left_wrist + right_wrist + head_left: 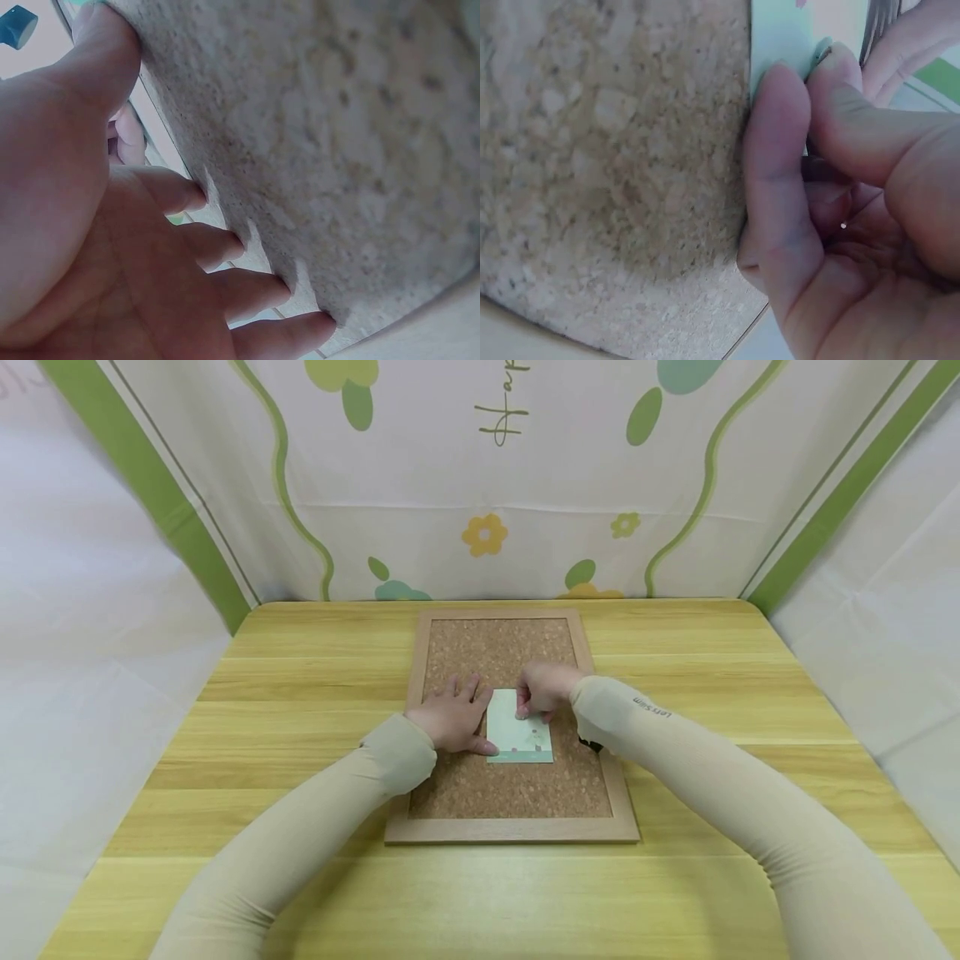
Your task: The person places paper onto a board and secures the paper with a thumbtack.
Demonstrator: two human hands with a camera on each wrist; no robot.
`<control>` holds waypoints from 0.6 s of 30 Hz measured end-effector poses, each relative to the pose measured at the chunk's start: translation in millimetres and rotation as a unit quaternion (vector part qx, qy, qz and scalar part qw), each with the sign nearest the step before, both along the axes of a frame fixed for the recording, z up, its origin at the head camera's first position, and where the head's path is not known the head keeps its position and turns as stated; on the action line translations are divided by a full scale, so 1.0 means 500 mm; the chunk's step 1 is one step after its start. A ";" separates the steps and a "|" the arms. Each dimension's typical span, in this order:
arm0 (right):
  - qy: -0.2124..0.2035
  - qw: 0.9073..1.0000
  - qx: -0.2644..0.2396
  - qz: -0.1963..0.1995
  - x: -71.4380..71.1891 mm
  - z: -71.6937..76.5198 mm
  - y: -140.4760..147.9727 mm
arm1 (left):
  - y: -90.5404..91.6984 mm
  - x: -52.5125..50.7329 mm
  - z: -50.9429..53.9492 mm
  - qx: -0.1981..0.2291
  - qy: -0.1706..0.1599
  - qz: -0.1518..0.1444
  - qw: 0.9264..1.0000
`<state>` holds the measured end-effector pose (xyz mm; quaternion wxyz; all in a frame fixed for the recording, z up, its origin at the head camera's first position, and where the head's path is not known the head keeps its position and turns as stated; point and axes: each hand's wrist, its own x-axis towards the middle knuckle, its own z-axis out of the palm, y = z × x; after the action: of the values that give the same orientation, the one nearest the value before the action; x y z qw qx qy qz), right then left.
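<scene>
A pale green card with small printed pictures lies on the corkboard. My left hand is spread flat with its fingertips on the cork, and its thumb presses the card's lower left corner. In the left wrist view the fingers reach straight to the cork. Over the upper right part of the card, my right hand pinches a small teal pin between thumb and forefinger, mostly hidden by the fingertips. The other right fingers are curled, and a tiny bright dot shows near the palm.
The board's light wooden frame lies flat on a wood-grain table. A patterned white cloth hangs behind the table, with pale sheets on both sides. A small dark device sits under my right wrist.
</scene>
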<state>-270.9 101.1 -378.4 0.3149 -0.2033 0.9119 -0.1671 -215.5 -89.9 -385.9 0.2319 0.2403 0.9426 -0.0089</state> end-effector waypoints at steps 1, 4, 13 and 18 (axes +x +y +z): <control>0.003 1.000 0.000 0.001 0.001 0.000 0.000 | 0.000 0.000 0.000 -0.001 0.001 -0.001 1.000; 0.008 1.000 0.002 0.002 0.001 -0.003 -0.002 | 0.000 0.000 0.000 -0.002 0.003 -0.002 1.000; 0.033 0.999 0.041 -0.002 0.006 -0.001 -0.014 | 0.000 0.002 0.001 0.001 -0.002 -0.001 1.000; 0.033 0.998 0.056 -0.006 0.006 0.000 -0.020 | 0.000 0.001 0.001 0.005 -0.005 0.001 1.000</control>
<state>-267.8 91.4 -378.6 0.2948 -0.1854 0.9308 -0.1113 -215.1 -90.1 -385.5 0.2358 0.2407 0.9415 -0.0028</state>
